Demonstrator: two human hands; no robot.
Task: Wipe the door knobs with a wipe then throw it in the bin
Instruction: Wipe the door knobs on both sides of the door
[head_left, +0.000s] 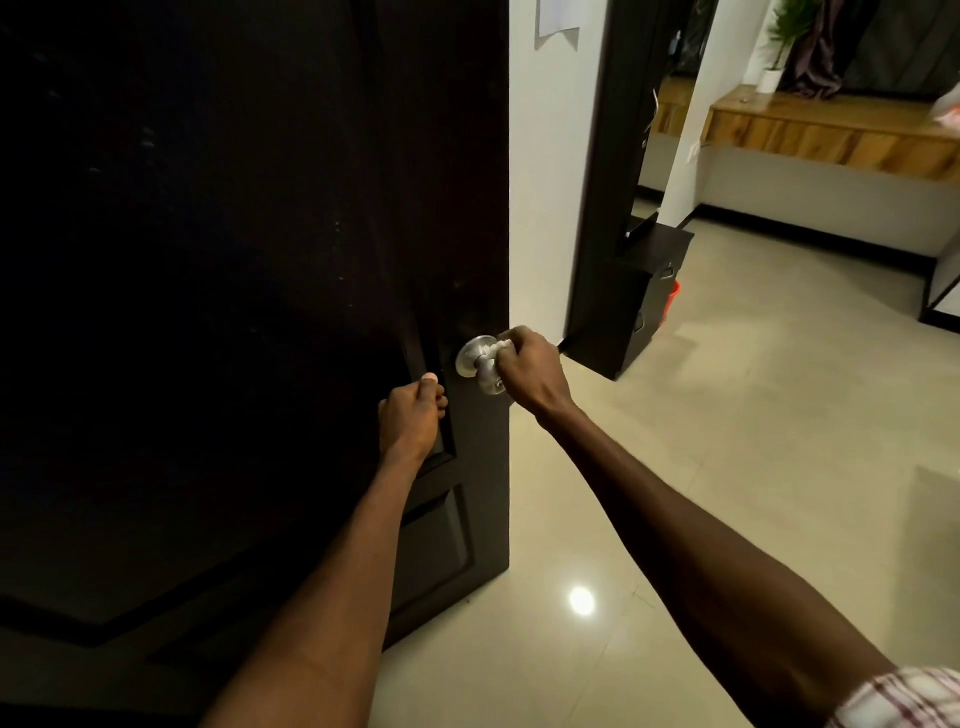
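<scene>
wipe on the knob, both hands at the door

head view: dark door (260, 260) fills the left half of the picture, its free edge running down the middle. a round silver knob (480, 364) sits near that edge, with its flat rose plate against the door face. the right hand (530, 371) is curled closed around a bunched white wipe (500, 347), pressing it against the neck and upper side of the knob; only a small crumpled part of the wipe shows between the fingers and the metal. the left hand (413, 413) is lower and to the left of the knob, loosely closed with fingertips and thumb against the raised panel moulding of the door; whether it holds anything cannot be told. both forearms reach in from the bottom of the frame, and a checked sleeve (904, 699) shows at the lower right corner. beyond the door edge lies a pale tiled floor (727, 467) with a bright light spot reflected on it. a dark cabinet (631, 306) stands against the white wall past the door, and a small red object (673, 301) peeks out from behind it, too hidden to identify. farther back, a wooden shelf (831, 130) runs along the wall with a potted plant (776, 47) on it.
</scene>
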